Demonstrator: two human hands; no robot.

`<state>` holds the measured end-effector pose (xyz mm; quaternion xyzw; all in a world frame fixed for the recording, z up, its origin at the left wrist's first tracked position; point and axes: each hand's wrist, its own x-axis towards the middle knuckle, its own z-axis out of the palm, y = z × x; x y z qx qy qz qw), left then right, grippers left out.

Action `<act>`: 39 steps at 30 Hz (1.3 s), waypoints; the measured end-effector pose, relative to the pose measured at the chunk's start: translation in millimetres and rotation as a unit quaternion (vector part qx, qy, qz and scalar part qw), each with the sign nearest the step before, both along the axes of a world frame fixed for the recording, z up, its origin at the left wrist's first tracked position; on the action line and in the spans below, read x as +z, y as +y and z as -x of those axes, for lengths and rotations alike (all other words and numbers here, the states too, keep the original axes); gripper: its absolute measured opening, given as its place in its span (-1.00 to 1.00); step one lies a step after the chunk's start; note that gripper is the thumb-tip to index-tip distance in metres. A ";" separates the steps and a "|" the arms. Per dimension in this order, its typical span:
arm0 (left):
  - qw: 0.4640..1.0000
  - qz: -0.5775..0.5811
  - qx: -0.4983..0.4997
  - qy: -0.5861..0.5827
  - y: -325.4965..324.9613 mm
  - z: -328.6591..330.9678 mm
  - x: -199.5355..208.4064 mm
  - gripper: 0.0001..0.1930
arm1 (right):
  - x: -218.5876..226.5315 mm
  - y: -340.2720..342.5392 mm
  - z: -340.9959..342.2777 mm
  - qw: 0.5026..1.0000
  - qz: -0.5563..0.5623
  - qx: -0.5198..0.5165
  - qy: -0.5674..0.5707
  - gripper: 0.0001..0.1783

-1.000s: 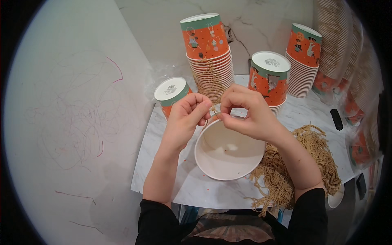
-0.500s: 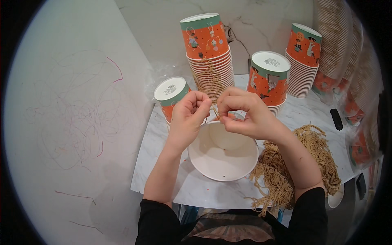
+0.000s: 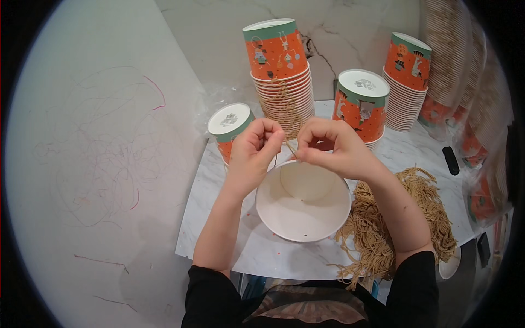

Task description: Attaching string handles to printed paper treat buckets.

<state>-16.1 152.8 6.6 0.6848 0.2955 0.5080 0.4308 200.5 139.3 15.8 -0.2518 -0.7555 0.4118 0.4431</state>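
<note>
Both my hands pinch a tan cord (image 3: 291, 147) between them, above the far rim of a paper bucket. My left hand (image 3: 254, 150) grips it with thumb and curled fingers; a strand hangs down below that hand. My right hand (image 3: 333, 146) holds the other part between thumb and forefinger. The white paper bucket (image 3: 304, 221) lies tilted with its mouth toward me, and small dark holes show near its rim. Close by my right forearm rests a large heap of tan cords (image 3: 369, 229).
Upside-down orange and green paper buckets stand behind my hands: a tall stack (image 3: 279, 49), a shorter one (image 3: 361, 109), one at left (image 3: 229, 120) and a far-right stack (image 3: 404, 82). Bagged buckets (image 3: 454, 60) line the right side. A small black object (image 3: 450, 160) lies on the marbled table (image 3: 202, 218).
My right hand has moved slightly right, away from my left, and the cord between them shows more clearly. The white bucket has shifted a little to the right and turned slightly.
</note>
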 end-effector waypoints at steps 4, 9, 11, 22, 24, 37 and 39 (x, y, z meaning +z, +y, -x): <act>1.000 0.004 -0.011 -0.023 -1.2 -2.4 2.4 -0.91 | 2.9 -1.9 3.4 0.992 0.121 -0.027 0.014 -0.83; 0.999 -0.032 -0.022 -0.003 -7.5 -6.7 5.0 -0.92 | 5.7 -8.5 10.4 0.990 0.137 -0.029 0.022 -0.83; 0.998 -0.057 -0.037 0.015 -8.0 -6.5 6.6 -0.92 | -3.3 -4.0 12.2 0.987 0.126 -0.007 0.103 -0.81; 0.980 0.102 -0.171 -0.026 -4.5 8.6 12.9 -0.80 | -0.1 3.6 -0.7 0.968 0.220 0.075 0.095 -0.84; 0.972 0.118 -0.197 -0.049 -4.5 10.6 12.8 -0.79 | 1.3 3.0 -1.2 0.964 0.233 0.082 0.100 -0.85; 0.929 0.303 -0.167 -0.130 -5.6 -1.2 13.6 -0.86 | 0.5 4.4 -3.0 0.972 0.222 0.075 0.023 -0.94; 0.930 0.302 -0.161 -0.135 -3.1 -1.3 13.1 -0.86 | 0.8 3.8 -4.4 0.972 0.218 0.088 0.029 -0.94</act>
